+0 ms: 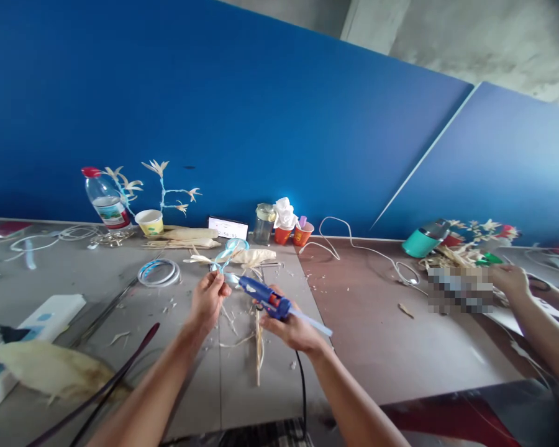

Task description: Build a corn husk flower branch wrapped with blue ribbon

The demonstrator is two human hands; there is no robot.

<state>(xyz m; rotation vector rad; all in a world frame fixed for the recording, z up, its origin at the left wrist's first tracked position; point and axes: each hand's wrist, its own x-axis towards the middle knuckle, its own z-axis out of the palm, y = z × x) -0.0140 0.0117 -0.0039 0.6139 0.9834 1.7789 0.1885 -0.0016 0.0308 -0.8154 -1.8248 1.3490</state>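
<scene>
My right hand (286,320) is wrapped round a blue hot glue gun (263,295), with a pale glue stick poking out of its back end. The gun's nozzle points left, close to my left hand (209,295). Pinched in the left fingers is a husk flower stem (222,264) wrapped in light blue, with pale petals spreading near its top. Whether the nozzle touches the stem, I cannot tell. Just behind lie a light blue roll (237,245) and dried husks (258,257). A narrow husk strip (259,357) is below the gun.
Left are a ring of tape (158,273), a power strip (46,320) and a large husk (51,369). Along the blue partition stand a bottle (108,202), a yellow cup (149,222), a clock display (228,228), a jar (263,225) and red cups (302,234). Another person's hands (510,282) work at right.
</scene>
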